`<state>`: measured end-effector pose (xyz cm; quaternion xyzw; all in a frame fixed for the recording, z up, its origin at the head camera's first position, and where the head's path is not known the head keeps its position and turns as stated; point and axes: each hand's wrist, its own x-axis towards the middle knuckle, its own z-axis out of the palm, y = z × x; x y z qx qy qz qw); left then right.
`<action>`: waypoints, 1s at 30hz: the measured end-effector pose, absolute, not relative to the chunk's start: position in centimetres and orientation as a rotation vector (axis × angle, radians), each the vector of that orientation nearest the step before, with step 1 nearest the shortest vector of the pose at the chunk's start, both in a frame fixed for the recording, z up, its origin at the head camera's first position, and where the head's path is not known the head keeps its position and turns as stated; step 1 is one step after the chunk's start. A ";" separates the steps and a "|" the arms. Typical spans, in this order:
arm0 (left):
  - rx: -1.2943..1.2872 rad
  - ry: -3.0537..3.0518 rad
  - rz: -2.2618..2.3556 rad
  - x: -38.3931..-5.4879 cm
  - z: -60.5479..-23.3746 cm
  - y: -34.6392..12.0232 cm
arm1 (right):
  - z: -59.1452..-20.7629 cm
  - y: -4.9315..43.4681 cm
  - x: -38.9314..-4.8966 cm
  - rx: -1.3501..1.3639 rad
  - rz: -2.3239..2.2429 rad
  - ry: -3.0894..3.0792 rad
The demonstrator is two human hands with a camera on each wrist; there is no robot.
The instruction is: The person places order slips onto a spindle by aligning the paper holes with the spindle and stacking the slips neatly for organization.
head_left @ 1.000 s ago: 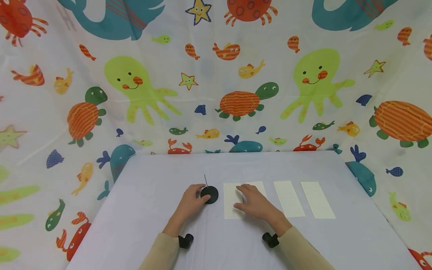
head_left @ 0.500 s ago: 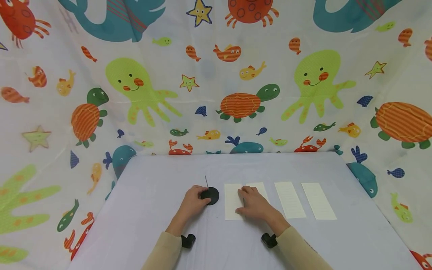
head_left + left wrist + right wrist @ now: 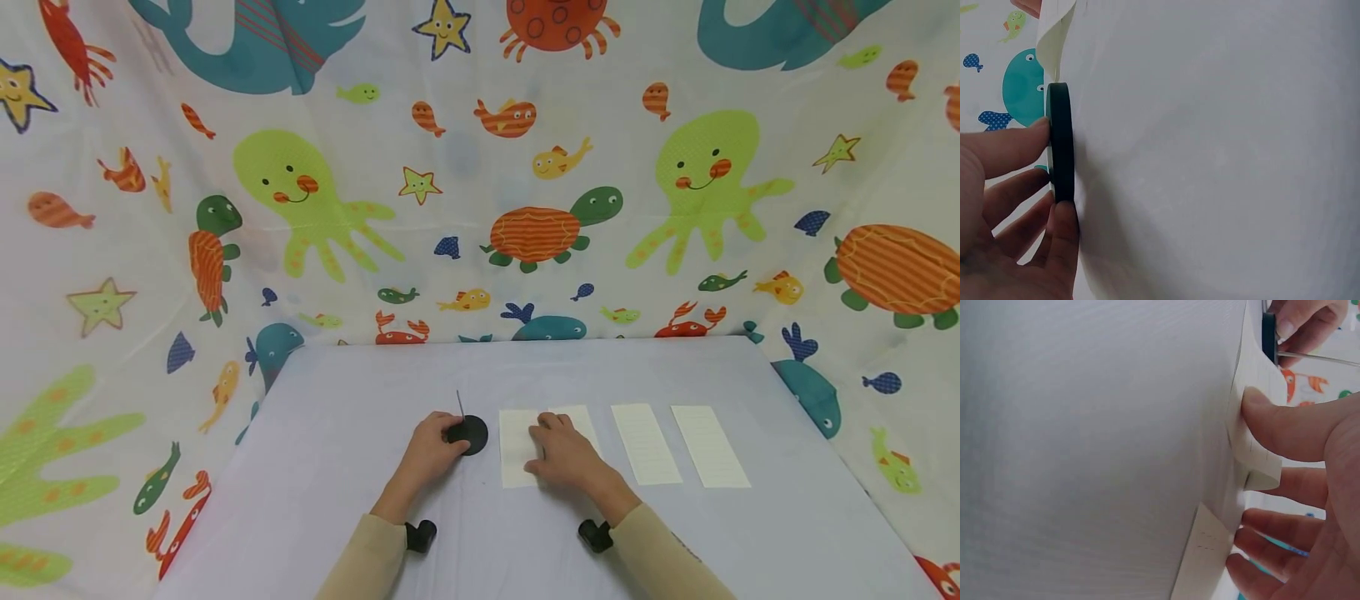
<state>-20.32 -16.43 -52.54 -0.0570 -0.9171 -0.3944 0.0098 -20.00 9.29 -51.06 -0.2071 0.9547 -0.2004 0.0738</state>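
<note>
Fingers of the left hand (image 3: 429,450) grip the black disc (image 3: 468,436) by its left side in the head view, thumb toward the near part of the rim and index toward the far part, while a thin pin (image 3: 460,403) rises beyond them, leaning a little leftward. Just right of the disc, across a narrow strip of white table (image 3: 483,521), lies the nearest slip (image 3: 517,450), its long axis running from near to far; the right hand (image 3: 566,454) sits at its right edge, so the slip stands between that hand and the disc. Beneath and beyond the same hand shows part of a second slip (image 3: 579,418), with a third slip (image 3: 647,443) and a fourth slip (image 3: 710,447) farther right, well away from the left hand. From the left wrist, the disc appears edge-on and low against the table, thumb on its rim and fingertips below; past its far end the nearest slip's border curls upward, apparently clear of the disc. From the right wrist, thumb and index hold the nearest slip's raised right edge lightly between them, the thumb against the paper and the index tip hidden behind the curl; its flatter left part reaches toward the disc, whose pin points straight up from the table, square to the paper's long axis.
</note>
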 end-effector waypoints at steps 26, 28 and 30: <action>-0.230 -2.845 -1.170 -20.0 -52.6 -16.2 | -50.9 8.2 -19.3 -0.397 -1.187 2.779; -0.217 -2.850 -1.171 -19.9 -52.7 -16.2 | -50.9 8.2 -19.3 -0.390 -1.240 2.757; -0.215 -2.851 -1.167 -19.9 -52.8 -16.3 | -51.0 8.2 -19.2 -0.374 -1.300 2.749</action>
